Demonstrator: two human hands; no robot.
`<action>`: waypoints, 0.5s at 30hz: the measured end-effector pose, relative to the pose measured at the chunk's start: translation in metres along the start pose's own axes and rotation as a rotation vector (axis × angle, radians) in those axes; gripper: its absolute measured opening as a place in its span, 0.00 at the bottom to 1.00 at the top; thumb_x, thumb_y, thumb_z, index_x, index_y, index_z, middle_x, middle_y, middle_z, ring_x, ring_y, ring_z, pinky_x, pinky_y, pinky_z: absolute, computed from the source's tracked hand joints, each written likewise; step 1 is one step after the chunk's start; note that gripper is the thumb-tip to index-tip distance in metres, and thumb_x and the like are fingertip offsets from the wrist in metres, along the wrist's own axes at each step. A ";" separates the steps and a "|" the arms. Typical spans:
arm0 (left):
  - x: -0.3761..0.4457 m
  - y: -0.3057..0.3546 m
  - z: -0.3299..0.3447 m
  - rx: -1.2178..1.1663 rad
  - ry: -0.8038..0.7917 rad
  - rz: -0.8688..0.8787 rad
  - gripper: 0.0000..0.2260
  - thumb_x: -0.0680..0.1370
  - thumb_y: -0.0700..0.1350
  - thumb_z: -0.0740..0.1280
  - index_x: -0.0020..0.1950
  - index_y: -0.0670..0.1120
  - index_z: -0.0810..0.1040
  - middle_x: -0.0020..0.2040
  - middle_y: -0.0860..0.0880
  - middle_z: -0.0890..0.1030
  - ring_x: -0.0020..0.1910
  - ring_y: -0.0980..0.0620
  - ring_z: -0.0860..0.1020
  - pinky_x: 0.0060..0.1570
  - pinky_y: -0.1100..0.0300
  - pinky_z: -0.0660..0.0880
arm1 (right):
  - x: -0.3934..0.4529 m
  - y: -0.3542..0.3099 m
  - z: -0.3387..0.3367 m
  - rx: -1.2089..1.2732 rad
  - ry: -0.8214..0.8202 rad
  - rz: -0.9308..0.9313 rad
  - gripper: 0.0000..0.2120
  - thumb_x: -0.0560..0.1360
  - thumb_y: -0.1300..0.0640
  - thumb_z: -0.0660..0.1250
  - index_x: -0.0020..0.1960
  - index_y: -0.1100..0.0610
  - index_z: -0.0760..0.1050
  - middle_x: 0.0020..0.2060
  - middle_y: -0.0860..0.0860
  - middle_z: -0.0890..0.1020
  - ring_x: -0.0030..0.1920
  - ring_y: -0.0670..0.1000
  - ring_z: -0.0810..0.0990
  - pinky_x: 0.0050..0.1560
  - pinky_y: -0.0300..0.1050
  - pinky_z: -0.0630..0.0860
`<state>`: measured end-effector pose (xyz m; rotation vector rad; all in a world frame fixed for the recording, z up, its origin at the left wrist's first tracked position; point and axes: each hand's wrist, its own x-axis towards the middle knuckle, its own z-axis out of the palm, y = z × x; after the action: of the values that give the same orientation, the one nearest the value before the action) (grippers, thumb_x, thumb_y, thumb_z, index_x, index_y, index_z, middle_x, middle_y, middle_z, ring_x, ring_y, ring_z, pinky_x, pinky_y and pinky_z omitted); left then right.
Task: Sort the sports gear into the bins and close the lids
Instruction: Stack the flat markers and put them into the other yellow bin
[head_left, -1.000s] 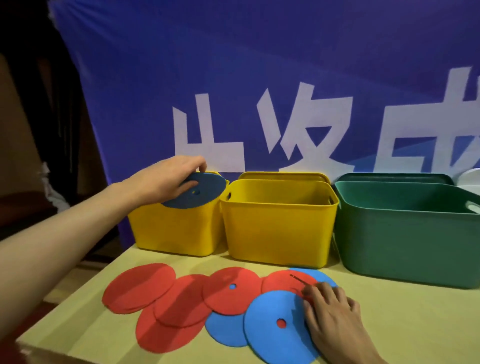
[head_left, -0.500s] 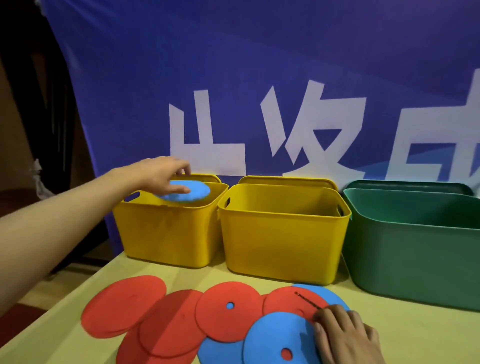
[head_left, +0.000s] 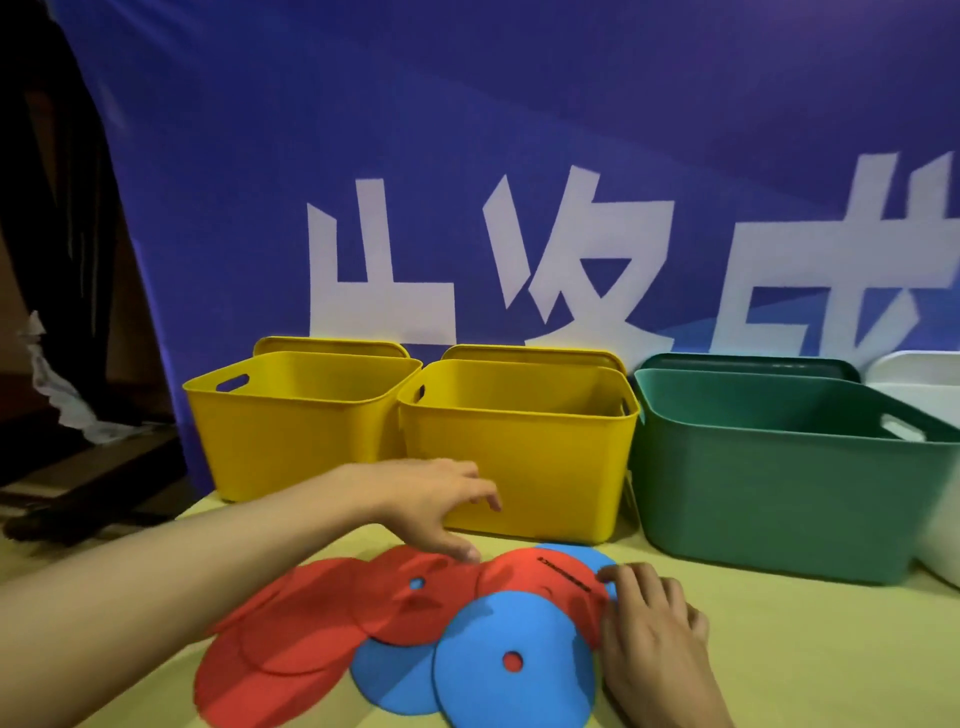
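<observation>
Meanwhile, flat red and blue foam discs (head_left: 415, 597) are fanned along the tabletop's (head_left: 779, 649) near edge | left hand (head_left: 431, 506), fingers spread, empty, is reached over a red one for pickup | right hand (head_left: 652, 631) is laid flat on the overlap, seemingly steadying it | yellow plastic bins (head_left: 514, 467) are left lidless at the far edge to receive them

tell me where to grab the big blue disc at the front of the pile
Take the big blue disc by its near left rim, coming from the front. It lies flat on top, and that edge is free; the right hand covers its right side.

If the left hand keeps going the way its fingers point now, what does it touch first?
Probably the red disc with the slit: the left hand points right and down, with its lowest fingertips already at the red discs. Depth is unclear; the middle yellow bin stands close behind.
</observation>
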<state>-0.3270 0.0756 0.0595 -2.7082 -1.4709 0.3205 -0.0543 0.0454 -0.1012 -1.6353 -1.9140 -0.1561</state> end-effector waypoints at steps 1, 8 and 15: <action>0.010 0.009 0.006 -0.024 -0.053 0.002 0.33 0.76 0.67 0.68 0.76 0.55 0.65 0.68 0.48 0.71 0.68 0.46 0.72 0.66 0.51 0.71 | 0.003 0.004 -0.005 -0.035 -0.017 -0.026 0.16 0.73 0.51 0.60 0.59 0.40 0.71 0.55 0.43 0.76 0.54 0.51 0.74 0.49 0.53 0.69; 0.074 0.040 0.040 -0.077 -0.265 -0.164 0.54 0.63 0.75 0.73 0.78 0.43 0.60 0.73 0.41 0.70 0.71 0.41 0.71 0.69 0.47 0.71 | 0.016 0.048 -0.017 -0.040 -0.118 -0.001 0.18 0.77 0.57 0.55 0.64 0.43 0.68 0.60 0.44 0.71 0.59 0.49 0.68 0.55 0.50 0.65; 0.107 0.053 0.046 -0.056 -0.312 -0.144 0.56 0.58 0.69 0.80 0.77 0.46 0.60 0.69 0.45 0.69 0.69 0.43 0.71 0.68 0.46 0.72 | 0.023 0.051 -0.011 0.044 -0.143 0.026 0.11 0.79 0.55 0.54 0.57 0.43 0.69 0.55 0.44 0.69 0.58 0.49 0.67 0.55 0.51 0.64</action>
<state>-0.2364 0.1329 -0.0101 -2.6678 -1.7636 0.7326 -0.0034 0.0716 -0.0952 -1.6806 -1.9858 0.0140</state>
